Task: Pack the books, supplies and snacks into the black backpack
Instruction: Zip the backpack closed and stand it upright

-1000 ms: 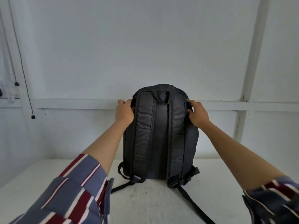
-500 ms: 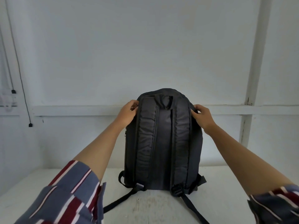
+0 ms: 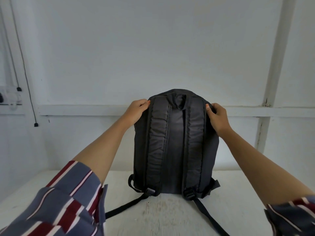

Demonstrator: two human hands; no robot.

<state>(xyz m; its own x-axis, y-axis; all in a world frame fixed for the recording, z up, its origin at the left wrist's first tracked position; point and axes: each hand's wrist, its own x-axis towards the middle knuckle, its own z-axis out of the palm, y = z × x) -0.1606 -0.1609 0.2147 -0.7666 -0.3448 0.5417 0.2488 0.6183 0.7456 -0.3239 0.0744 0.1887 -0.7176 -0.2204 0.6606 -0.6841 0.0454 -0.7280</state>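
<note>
black backpack [image 3: 175, 150] stands upright, straps [image 3: 157, 142] nearside; left hand [image 3: 136, 111], right hand [image 3: 218, 116] seemingly grip it.

- Left sleeve [image 3: 56, 205]: slate-blue cloth, broad maroon stripes edged in thin white lines; cuff [image 3: 102, 200] sat near the elbow, its slit hanging open.
- Right sleeve [image 3: 293, 217]: same stripe pattern, only a corner in frame.
- Forearms [image 3: 102, 150] were bare from cuffs down to left hand [image 3: 136, 111] and right hand [image 3: 219, 118].
</note>
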